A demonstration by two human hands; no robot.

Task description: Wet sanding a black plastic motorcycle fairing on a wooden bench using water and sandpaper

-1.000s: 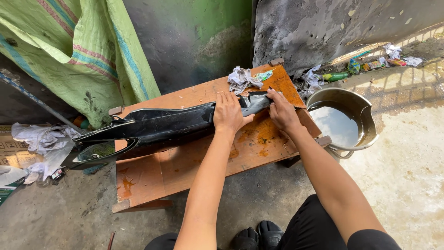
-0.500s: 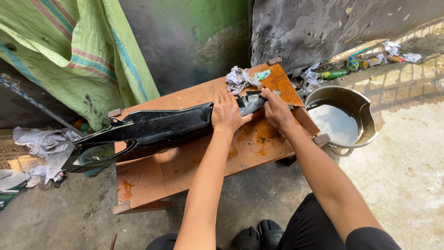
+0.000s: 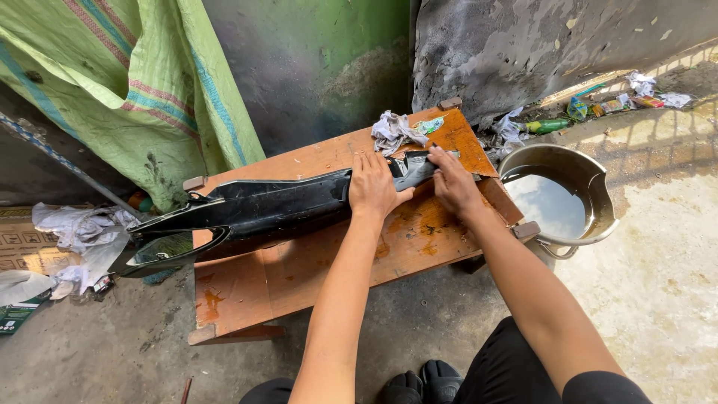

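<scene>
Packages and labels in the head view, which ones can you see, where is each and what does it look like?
Cardboard box: far left on the ground, flat, brown, with print.
Small carton: lower left corner, dark green, partly under white paper.
Green bottle: lying by the wall behind the metal pot.
Wrappers: scattered upper right, mixed colours.

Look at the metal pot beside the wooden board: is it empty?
No. The metal pot holds liquid that mirrors the sky, right of the wooden board.
</scene>
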